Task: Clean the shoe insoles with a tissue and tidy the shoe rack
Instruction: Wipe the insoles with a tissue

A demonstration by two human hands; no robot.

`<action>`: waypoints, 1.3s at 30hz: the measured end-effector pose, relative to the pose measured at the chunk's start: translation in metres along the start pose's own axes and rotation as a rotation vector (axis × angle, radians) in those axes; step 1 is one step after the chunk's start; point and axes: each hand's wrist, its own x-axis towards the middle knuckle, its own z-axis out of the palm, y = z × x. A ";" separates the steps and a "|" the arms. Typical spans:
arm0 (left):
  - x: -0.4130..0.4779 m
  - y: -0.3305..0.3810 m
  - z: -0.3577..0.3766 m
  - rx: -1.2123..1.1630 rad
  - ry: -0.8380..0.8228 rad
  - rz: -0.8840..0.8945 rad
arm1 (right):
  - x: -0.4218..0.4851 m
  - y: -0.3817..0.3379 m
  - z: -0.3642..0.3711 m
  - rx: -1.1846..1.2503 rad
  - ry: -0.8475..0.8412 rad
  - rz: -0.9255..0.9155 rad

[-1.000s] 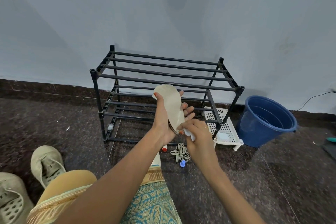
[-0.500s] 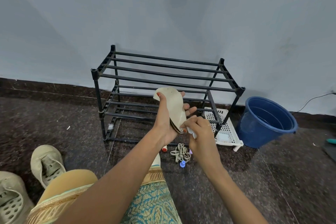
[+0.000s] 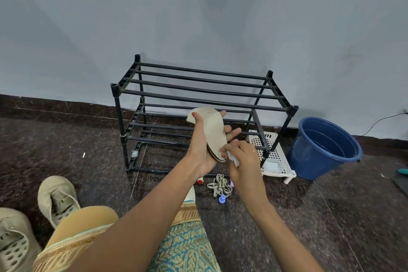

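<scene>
Left hand holds an insole, right hand pinches a tissue on it; shoes at 8 o'clock are not on the rack yet.

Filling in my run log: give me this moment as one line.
step: insole wipe | left hand: holds insole | right hand: pinches tissue at its lower end | shoes: on floor, left

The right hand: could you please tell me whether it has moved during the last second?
Yes, slightly: the right hand, pinching the tissue, has edged up along the insole, a little higher against the front right leg of the shoe rack.
</scene>
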 end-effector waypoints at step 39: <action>-0.001 0.002 0.002 -0.016 0.064 0.001 | -0.008 -0.020 0.005 0.078 0.011 0.116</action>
